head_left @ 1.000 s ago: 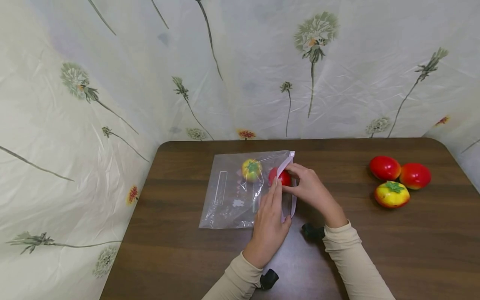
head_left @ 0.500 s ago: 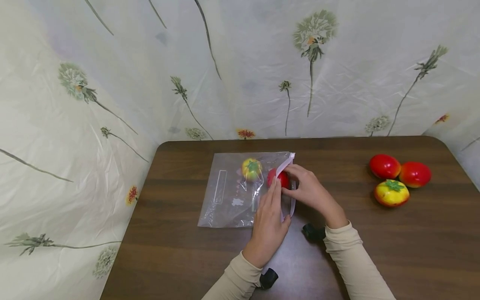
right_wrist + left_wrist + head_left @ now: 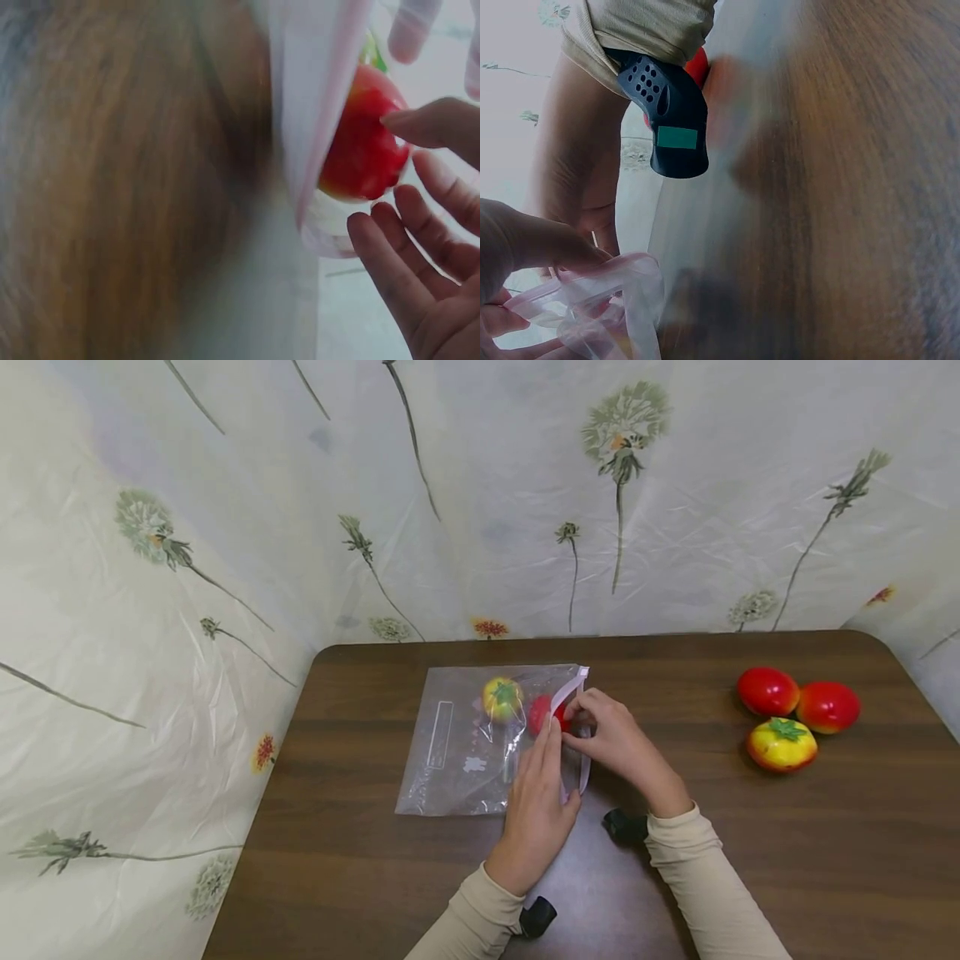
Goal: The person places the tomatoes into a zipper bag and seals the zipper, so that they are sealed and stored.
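Observation:
A clear zip bag (image 3: 442,789) with a pale pink zip edge lies on the table, its mouth facing right. My left hand (image 3: 534,814) holds the upper side of the mouth raised, thumb and fingers on either side of the film in the left wrist view. A yellow toy tomato (image 3: 502,699) with a green top lies inside. Just within the mouth is a red toy tomato (image 3: 364,150). My right hand (image 3: 618,739) reaches into the opening; in the right wrist view its thumb tip meets the red tomato, while the other fingers extend loosely below it.
At the right of the brown table (image 3: 360,877) sit two red toy fruits (image 3: 768,692) and a yellow-red one (image 3: 782,745), close together. Dark wrist cameras (image 3: 625,827) protrude beneath both sleeves. A flower-patterned sheet (image 3: 487,510) hangs behind the table.
The red toy tomato has moved left, deeper into the bag. My right fingers have loosened from around it, and the left hand stays at the bag's mouth.

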Demonstrator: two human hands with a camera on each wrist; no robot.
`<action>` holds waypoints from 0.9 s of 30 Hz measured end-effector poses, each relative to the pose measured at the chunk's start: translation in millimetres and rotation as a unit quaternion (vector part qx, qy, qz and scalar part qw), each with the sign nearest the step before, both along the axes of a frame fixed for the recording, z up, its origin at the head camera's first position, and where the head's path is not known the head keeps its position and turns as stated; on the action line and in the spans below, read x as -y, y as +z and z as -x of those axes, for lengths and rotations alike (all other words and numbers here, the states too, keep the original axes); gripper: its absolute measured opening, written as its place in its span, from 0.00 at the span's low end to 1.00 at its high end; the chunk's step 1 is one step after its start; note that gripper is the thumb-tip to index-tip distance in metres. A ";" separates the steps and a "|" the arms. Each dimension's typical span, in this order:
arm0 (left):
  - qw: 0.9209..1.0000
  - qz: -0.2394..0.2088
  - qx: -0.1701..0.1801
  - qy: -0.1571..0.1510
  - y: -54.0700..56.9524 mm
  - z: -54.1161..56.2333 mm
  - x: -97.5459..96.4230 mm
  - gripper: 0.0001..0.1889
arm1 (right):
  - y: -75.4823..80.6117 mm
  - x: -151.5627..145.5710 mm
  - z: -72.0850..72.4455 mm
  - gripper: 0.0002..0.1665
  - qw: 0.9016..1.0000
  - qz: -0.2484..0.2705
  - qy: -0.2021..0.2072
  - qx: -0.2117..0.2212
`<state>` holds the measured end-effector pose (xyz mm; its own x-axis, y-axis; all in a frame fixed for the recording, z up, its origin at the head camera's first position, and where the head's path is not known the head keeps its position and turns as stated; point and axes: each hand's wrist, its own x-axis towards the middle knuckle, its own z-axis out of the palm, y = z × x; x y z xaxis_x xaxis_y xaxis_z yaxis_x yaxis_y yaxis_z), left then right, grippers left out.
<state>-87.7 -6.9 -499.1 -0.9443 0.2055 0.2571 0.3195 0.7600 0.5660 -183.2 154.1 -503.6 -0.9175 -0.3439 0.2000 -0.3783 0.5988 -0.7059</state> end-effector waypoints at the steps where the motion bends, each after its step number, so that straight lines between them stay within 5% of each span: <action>1: 1.000 0.000 -0.002 -0.001 -0.1 -0.2 0.1 0.54 | -0.9 0.8 0.1 0.17 1.000 -0.002 0.002 -0.007; 11: 0.999 -0.005 -0.050 -0.006 -1.5 -1.4 0.5 0.54 | -5.3 6.9 0.6 0.13 0.999 0.001 0.029 -0.016; 27: 0.998 -0.001 -0.058 -0.005 -0.8 -1.2 0.1 0.55 | -12.3 13.7 7.5 0.12 0.996 -0.021 0.077 -0.049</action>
